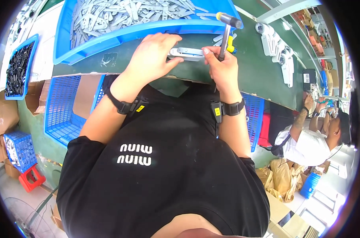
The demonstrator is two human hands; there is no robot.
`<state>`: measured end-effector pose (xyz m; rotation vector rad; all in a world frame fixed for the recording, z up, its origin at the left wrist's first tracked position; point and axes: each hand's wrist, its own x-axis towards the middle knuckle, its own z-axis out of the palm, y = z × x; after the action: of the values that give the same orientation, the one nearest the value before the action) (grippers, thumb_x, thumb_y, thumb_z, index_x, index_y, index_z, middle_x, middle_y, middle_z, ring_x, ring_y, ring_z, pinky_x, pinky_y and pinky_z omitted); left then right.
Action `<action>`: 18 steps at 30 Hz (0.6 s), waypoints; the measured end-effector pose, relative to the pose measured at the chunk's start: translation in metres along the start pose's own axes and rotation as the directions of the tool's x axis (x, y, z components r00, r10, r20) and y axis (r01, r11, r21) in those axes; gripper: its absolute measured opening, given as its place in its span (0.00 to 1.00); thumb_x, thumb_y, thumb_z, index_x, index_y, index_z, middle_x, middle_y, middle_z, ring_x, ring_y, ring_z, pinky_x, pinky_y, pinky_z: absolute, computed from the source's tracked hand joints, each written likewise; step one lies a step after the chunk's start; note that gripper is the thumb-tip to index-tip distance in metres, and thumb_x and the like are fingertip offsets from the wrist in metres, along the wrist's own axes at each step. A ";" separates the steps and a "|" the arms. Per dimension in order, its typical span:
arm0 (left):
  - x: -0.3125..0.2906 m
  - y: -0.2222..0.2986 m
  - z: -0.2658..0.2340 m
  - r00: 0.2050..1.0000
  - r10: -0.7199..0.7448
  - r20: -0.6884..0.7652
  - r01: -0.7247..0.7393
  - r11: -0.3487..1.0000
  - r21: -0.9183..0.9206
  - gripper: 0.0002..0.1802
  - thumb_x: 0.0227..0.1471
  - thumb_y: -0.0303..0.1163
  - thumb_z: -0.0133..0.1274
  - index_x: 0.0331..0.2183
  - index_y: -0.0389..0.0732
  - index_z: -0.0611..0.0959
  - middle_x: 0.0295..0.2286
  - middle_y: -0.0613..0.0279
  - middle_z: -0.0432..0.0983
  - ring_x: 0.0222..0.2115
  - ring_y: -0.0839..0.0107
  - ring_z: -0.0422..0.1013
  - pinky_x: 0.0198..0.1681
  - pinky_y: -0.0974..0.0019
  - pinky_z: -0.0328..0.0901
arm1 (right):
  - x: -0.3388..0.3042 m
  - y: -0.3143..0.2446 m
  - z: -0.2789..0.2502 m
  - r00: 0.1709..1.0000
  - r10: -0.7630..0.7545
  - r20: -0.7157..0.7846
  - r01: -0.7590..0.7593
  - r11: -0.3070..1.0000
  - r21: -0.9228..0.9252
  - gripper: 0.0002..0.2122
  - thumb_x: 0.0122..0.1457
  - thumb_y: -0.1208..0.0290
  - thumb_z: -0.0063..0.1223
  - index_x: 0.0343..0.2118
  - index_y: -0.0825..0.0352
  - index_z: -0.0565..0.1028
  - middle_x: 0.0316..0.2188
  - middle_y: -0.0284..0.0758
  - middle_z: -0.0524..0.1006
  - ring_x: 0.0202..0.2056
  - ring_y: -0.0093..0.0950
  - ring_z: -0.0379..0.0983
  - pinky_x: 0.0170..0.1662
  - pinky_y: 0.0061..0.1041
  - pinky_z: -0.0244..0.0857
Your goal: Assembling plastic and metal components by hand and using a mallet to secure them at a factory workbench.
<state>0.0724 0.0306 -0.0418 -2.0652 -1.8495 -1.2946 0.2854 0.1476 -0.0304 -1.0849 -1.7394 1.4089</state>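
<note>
Grip: left hand [152, 57] grasped grey part [191, 54], right hand [224, 71] hammer [226, 35]. Clean blow likely needed part flat, fingertips clear.

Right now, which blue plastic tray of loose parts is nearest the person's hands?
The large blue tray just beyond the left hand and right hand, heaped with flat grey strips; the smaller blue tray, far left, holds black pieces.

Both forearms angle inward — the left forearm [100, 119] more sharply — over bent elbows. The left grip [153, 55] shows its back, thumb apart from the upper fingers; the right grip [224, 71] is curled, thumb forward.
</note>
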 end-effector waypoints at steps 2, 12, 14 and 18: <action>-0.001 0.000 0.003 0.982 -0.133 0.134 0.132 0.991 0.014 0.24 0.53 0.36 0.72 0.50 0.42 0.83 0.40 0.55 0.86 0.46 0.51 0.79 0.53 0.51 0.71 | 0.003 -0.001 0.001 0.999 0.043 0.021 -0.042 0.999 -0.029 0.08 0.67 0.68 0.68 0.41 0.68 0.87 0.26 0.26 0.82 0.27 0.13 0.71 0.33 0.19 0.63; -0.007 -0.011 0.007 0.983 -0.131 0.127 0.136 0.990 -0.033 0.16 0.52 0.36 0.73 0.39 0.40 0.86 0.36 0.56 0.85 0.41 0.53 0.80 0.49 0.52 0.72 | 0.007 -0.004 0.005 0.992 0.093 0.081 -0.080 0.985 -0.152 0.09 0.65 0.67 0.69 0.40 0.69 0.87 0.23 0.25 0.80 0.25 0.13 0.71 0.30 0.19 0.63; -0.010 -0.015 0.012 0.998 -0.062 0.028 0.064 0.995 -0.079 0.15 0.51 0.37 0.73 0.36 0.39 0.87 0.33 0.56 0.85 0.39 0.54 0.81 0.48 0.53 0.72 | 0.009 -0.004 0.006 0.992 0.103 0.067 -0.090 0.982 -0.168 0.09 0.64 0.67 0.69 0.40 0.69 0.87 0.23 0.25 0.79 0.25 0.13 0.71 0.30 0.19 0.63; -0.011 -0.018 0.015 1.000 -0.027 -0.003 0.027 0.998 -0.065 0.15 0.51 0.37 0.74 0.35 0.39 0.88 0.32 0.56 0.85 0.37 0.54 0.81 0.46 0.53 0.72 | 0.009 -0.002 0.006 0.993 0.103 0.062 -0.091 0.981 -0.169 0.10 0.64 0.67 0.69 0.40 0.70 0.87 0.23 0.25 0.79 0.25 0.14 0.71 0.30 0.19 0.63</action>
<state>0.0658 0.0357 -0.0670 -2.0749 -1.8642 -1.3822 0.2756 0.1529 -0.0297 -1.2374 -1.9049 1.3947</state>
